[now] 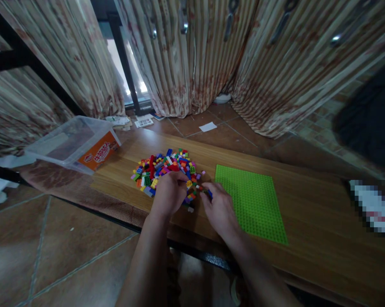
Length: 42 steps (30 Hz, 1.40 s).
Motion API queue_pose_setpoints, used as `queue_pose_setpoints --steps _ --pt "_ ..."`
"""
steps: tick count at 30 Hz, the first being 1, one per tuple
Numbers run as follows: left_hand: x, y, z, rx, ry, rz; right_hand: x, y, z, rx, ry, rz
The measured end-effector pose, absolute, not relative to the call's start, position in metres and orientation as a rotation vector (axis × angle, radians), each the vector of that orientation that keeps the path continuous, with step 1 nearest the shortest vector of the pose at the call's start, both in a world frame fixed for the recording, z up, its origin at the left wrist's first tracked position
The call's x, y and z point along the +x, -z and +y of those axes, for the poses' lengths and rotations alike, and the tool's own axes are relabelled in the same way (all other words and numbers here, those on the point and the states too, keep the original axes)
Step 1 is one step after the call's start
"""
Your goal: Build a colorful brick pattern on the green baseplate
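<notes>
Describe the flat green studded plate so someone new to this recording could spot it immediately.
Start at the long brown wooden table crossing the view. Right of the multicoloured heap of plastic bricks, beside the right hand, lies the bright green studded plate. Unlike the small, mixed-colour bricks, it is one broad, flat, single-coloured sheet.

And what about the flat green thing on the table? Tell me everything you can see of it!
The green baseplate is a thin, bright, four-cornered sheet that looks like plastic, with rows of little bumps all over its top. It lies flat on the wooden table, to the right of the heap of colourful bricks and apart from it. The right hand hides part of its left edge; I can't tell whether they touch.
</notes>
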<state>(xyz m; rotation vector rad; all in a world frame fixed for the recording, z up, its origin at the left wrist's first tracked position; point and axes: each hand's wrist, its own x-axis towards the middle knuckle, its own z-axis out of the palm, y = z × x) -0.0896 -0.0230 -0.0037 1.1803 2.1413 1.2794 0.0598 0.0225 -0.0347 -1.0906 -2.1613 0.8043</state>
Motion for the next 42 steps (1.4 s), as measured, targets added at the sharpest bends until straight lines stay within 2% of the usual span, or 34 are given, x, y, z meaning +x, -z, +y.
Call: queue_pose_setpoints --steps 5,12,17,21,25,33,42 --pt "-0.094 -0.001 -0.025 1.157 -1.28 2.084 0.059 0.035 0.022 -1.056 -0.839 -2.139" --pt "-0.106 0.0 -0.027 0.924 -1.495 2.033 0.061 0.033 0.019 -0.98 -1.03 -2.057" --pt "-0.117 -0.007 -0.028 0.525 -1.92 1.99 0.061 0.031 0.018 -0.917 -0.941 -2.006" --pt "-0.127 -0.019 -0.035 0.233 -2.254 1.768 0.061 0.03 0.017 -0.903 -0.887 -2.046" --pt "-0.138 -0.027 -0.044 -0.028 -2.439 1.543 0.051 0.027 0.017 -0.896 -0.823 -2.104" --pt "-0.155 -0.025 -0.054 -0.283 -2.469 1.269 0.009 0.03 0.027 -0.799 -0.683 -2.319" --pt "-0.16 -0.029 -0.06 -0.4 -2.527 1.19 0.031 0.033 0.04 -0.901 -0.645 -2.27"
